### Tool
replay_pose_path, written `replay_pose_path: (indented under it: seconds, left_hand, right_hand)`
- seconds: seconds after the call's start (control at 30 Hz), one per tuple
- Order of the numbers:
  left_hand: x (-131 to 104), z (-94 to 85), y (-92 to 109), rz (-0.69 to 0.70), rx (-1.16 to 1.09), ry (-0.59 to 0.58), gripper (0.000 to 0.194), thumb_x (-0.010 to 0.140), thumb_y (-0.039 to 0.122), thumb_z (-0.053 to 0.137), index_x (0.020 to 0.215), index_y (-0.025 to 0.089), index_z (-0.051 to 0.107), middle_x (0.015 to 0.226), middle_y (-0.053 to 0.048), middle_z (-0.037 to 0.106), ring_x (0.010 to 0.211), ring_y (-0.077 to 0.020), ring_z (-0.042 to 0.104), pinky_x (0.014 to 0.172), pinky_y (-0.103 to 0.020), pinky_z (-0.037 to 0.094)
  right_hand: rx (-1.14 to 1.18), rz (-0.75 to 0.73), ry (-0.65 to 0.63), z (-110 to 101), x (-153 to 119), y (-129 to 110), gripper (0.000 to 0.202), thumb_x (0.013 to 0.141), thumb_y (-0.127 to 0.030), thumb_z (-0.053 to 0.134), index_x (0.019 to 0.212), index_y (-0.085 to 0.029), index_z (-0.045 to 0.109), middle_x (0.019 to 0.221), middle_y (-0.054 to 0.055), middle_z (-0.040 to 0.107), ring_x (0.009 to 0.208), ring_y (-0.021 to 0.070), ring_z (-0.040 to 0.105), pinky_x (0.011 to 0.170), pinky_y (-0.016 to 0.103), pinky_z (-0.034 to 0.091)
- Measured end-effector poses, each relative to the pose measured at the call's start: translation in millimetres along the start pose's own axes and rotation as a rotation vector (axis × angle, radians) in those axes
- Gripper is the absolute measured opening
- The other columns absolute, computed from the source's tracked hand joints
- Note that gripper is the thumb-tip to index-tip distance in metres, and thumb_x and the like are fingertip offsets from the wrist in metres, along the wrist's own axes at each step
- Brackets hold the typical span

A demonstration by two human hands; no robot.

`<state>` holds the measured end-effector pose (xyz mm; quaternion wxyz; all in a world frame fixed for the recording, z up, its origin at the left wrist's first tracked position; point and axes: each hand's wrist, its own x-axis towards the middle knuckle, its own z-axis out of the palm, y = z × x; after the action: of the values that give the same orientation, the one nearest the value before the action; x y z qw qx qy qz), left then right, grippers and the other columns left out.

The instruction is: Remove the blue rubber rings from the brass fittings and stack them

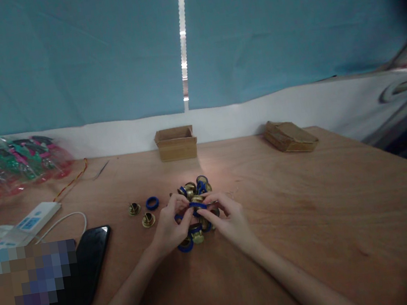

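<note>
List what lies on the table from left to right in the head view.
White power strip → black phone → loose blue ring → left hand → right hand → flat cardboard box.

Both hands meet over the pile of brass fittings and blue rings (pixel 193 190): left hand (pixel 169 229) and right hand (pixel 229 220) pinch one blue ring (pixel 197 205) between fingertips. A black phone (pixel 90 263) lies left on the wooden table (pixel 312 217).

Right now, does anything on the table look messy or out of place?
A little. Two brass fittings and one blue ring lie apart, left of the pile by both hands. The flat cardboard box at the far edge sits askew, looking crushed.
</note>
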<state>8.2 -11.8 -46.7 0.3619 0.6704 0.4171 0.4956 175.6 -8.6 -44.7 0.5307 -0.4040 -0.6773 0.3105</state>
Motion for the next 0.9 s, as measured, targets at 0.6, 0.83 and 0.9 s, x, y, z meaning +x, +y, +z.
replay_pose_path:
  seconds: [0.6,0.83,0.9]
  left_hand:
    - [1.0,2.8,-0.4,-0.067,-0.134,0.036,0.01,0.084,0.024,0.057,0.09,0.019,0.05,0.081,-0.001,0.06,0.072,-0.0133,0.063,0.066,-0.024,0.053]
    - [5.1,-2.1,-2.6,-0.059,-0.081,0.09,0.01,0.083,0.025,0.059,0.087,0.018,0.053,0.08,-0.001,0.061,0.072,-0.0126,0.062,0.066,-0.023,0.05]
    - [8.8,-7.3,-0.8,-0.079,-0.06,0.127,0.013,0.082,0.029,0.06,0.087,0.018,0.055,0.078,-0.001,0.063,0.071,-0.0128,0.062,0.065,-0.023,0.05]
  right_hand:
    - [0.205,0.179,-0.122,-4.8,1.1,-18.9,0.014,0.085,-0.033,0.056,0.091,-0.021,0.061,0.084,0.002,0.065,0.074,0.016,0.064,0.065,0.027,0.055]
    - [0.346,0.32,-0.002,-4.2,7.0,-7.8,0.019,0.073,-0.036,0.068,0.082,-0.019,0.065,0.079,0.002,0.067,0.066,0.0152,0.063,0.06,0.028,0.055]
    - [0.357,0.335,0.055,-5.8,8.6,-6.4,0.02,0.072,-0.036,0.069,0.082,-0.019,0.065,0.077,0.002,0.066,0.065,0.0146,0.062,0.06,0.027,0.055]
